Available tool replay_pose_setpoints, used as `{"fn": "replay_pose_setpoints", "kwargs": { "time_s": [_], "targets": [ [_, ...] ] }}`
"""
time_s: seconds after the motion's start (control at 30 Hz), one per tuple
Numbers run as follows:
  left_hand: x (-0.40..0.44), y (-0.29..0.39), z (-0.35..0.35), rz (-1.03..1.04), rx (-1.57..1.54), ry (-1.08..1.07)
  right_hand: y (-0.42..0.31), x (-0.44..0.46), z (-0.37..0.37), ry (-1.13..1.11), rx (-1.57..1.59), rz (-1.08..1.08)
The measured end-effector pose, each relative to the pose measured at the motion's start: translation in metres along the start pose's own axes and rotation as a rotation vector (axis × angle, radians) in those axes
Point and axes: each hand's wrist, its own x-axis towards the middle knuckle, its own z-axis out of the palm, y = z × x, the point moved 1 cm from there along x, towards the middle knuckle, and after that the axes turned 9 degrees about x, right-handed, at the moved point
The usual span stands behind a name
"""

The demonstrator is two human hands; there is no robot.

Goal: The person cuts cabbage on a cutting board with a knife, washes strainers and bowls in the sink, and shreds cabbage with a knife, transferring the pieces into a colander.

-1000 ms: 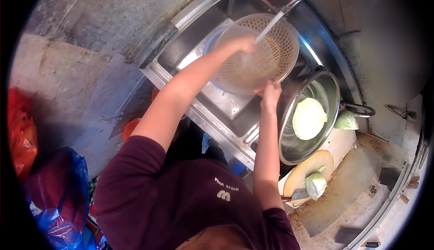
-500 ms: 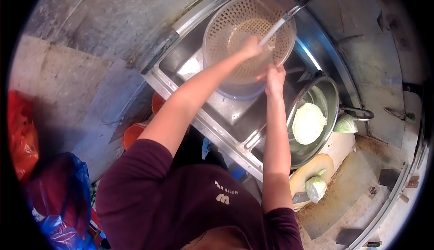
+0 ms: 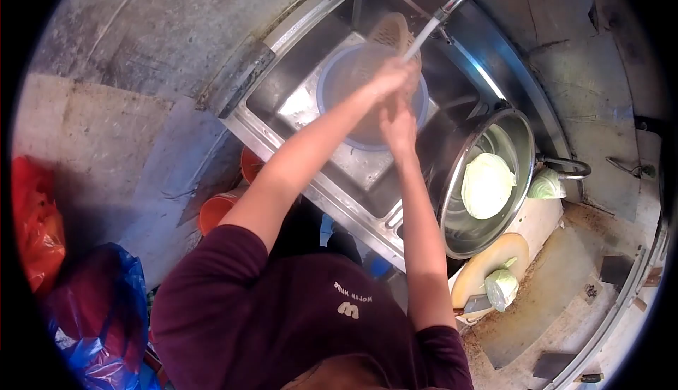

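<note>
At the left edge, we recorded a red bag (image 3: 39,224) and, nearer, a blue bag (image 3: 106,319); both stood well apart from the work. An orange tub (image 3: 217,212) sat just left of the sink (image 3: 339,198).

Inside the sink, a blue-rimmed basin (image 3: 321,96) stood near the middle. The perforated strainer (image 3: 387,31) was tipped steeply over its far side, partly hidden by the hands. The left hand (image 3: 394,79) met the running water (image 3: 422,37); its fingers were blurred, and we could not tell whether they were spread or curled. The right hand (image 3: 400,123) lay just nearer, at the strainer's near side; its fingers were bent, but we could not tell how firmly they pinched the rim. The tap (image 3: 462,0) rose at the far right.

In our judgement, sound rinsing called for a secure one-handed hold on the rim, a tilt that let the stream sweep the whole mesh, and free fingers rubbing the holes. Runoff was best kept within the sink, since a steep tilt risked splashing rightward.

Farther right, a metal bowl (image 3: 524,132) held a cabbage (image 3: 487,187). Nearer, a cutting board (image 3: 474,271) carried a cabbage piece (image 3: 501,290) and a knife (image 3: 478,304), which we considered best left dry.
</note>
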Motion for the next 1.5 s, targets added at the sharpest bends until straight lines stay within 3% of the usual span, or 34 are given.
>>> {"fn": "replay_pose_setpoints", "kwargs": {
  "time_s": [0.03, 0.07, 0.13, 0.23, 0.27, 0.43, 0.5, 0.6, 0.7, 0.73, 0.83, 0.87, 0.97, 1.07, 1.17, 1.37, 1.5],
  "targets": [
    [0.001, -0.007, -0.024, -0.027, -0.153, -0.095, 0.0, -0.004, -0.001, -0.035, 0.052, -0.095],
    [0.005, -0.012, -0.037, -0.086, -0.13, 0.067, 0.003, -0.007, -0.004, -0.029, 0.175, -0.045],
    [-0.007, -0.017, -0.069, -0.019, -0.331, 0.08, -0.001, -0.019, -0.016, -0.022, 0.424, 0.068],
    [-0.014, -0.049, -0.079, -0.139, -0.491, 0.131, 0.028, -0.02, -0.011, 0.062, 0.307, 0.134],
    [-0.016, -0.061, -0.075, -0.114, -0.489, -0.043, 0.032, -0.015, -0.007, 0.075, 0.281, 0.122],
    [-0.024, -0.061, -0.06, -0.037, -0.482, 0.059, 0.002, 0.06, -0.017, 0.081, 1.362, 0.643],
    [-0.031, -0.055, -0.063, -0.027, -0.456, 0.004, -0.001, 0.098, -0.01, 0.059, 1.385, 0.67],
    [-0.041, -0.05, -0.061, -0.004, -0.424, -0.003, -0.023, 0.128, -0.006, -0.172, 1.094, 0.543],
    [-0.047, -0.05, -0.077, 0.024, -0.516, 0.04, 0.01, 0.158, 0.015, -0.01, 0.38, 0.183],
    [-0.048, -0.05, -0.083, 0.015, -0.524, 0.063, 0.013, 0.151, 0.017, 0.058, 0.284, 0.145],
    [-0.05, -0.052, -0.1, 0.007, -0.545, 0.11, 0.02, 0.136, 0.02, -0.172, 0.331, 0.183],
    [-0.048, -0.055, -0.104, 0.014, -0.544, 0.109, 0.021, 0.134, 0.022, -0.368, 0.472, 0.205],
    [-0.047, -0.065, -0.114, 0.034, -0.546, 0.088, 0.009, 0.12, 0.019, -0.46, 0.596, 0.39],
    [-0.041, -0.073, -0.121, 0.049, -0.554, 0.086, 0.013, 0.116, 0.015, -0.561, 0.755, 0.428],
    [-0.044, -0.069, -0.119, 0.05, -0.562, 0.081, -0.001, 0.105, 0.01, -0.495, 0.78, 0.323],
    [-0.048, -0.061, -0.118, 0.069, -0.519, 0.068, 0.003, 0.106, 0.01, -0.59, 0.734, 0.29],
    [-0.055, -0.06, -0.119, 0.076, -0.469, 0.083, 0.014, 0.106, 0.009, -0.361, 0.668, 0.288]
  ]
}}
